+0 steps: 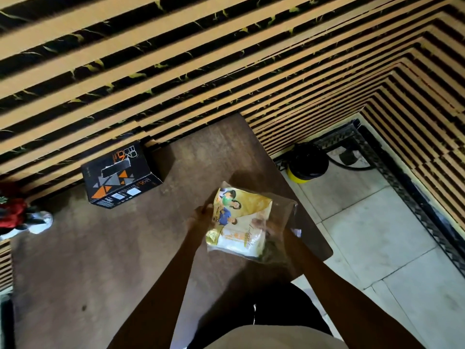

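Observation:
A yellow and white printed packet (240, 217) in a clear plastic bag (283, 215) is held just above the right end of the brown table (100, 260). My left hand (202, 217) grips the packet's left edge. My right hand (270, 229) is behind the clear plastic on the packet's right side and holds it there; its fingers show only dimly through the film.
A black box with orange triangles (120, 175) stands at the table's back by the striped slatted wall (226, 59). A red and white object (17, 217) sits at the far left. On the tiled floor to the right stand a black and yellow canister (305, 163) and its cord.

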The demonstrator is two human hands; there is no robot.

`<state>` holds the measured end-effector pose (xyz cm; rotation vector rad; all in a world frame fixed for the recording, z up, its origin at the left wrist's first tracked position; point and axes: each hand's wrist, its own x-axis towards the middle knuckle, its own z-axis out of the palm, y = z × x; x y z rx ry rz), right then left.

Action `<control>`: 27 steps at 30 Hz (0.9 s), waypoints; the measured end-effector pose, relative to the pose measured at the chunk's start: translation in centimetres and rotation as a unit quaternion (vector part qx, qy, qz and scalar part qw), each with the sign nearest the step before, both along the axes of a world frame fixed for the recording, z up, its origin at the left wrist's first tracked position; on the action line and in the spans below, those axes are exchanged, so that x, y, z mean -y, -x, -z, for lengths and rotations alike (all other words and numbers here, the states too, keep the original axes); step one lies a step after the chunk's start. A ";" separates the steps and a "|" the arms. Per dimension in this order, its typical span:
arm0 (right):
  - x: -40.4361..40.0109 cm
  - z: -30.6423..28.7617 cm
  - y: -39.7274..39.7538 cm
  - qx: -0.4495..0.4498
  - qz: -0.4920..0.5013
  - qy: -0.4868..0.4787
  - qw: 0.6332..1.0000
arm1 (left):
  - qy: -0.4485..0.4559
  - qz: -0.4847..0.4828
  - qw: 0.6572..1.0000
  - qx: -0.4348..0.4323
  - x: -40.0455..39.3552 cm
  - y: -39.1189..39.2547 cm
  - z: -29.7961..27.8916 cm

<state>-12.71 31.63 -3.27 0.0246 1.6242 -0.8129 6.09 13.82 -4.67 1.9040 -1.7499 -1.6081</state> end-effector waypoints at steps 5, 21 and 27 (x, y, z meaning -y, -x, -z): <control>0.4 3.7 1.3 0.072 -0.027 0.057 0.995 | -0.077 -0.024 0.997 -0.021 -0.1 0.6 -0.4; -0.7 -6.1 9.4 -0.081 0.286 0.295 0.908 | 0.021 -0.265 0.961 0.074 0.1 -0.1 0.9; 0.8 -4.1 5.4 -0.008 -0.031 0.123 0.992 | -0.039 -0.249 0.968 -0.007 -0.4 2.0 0.7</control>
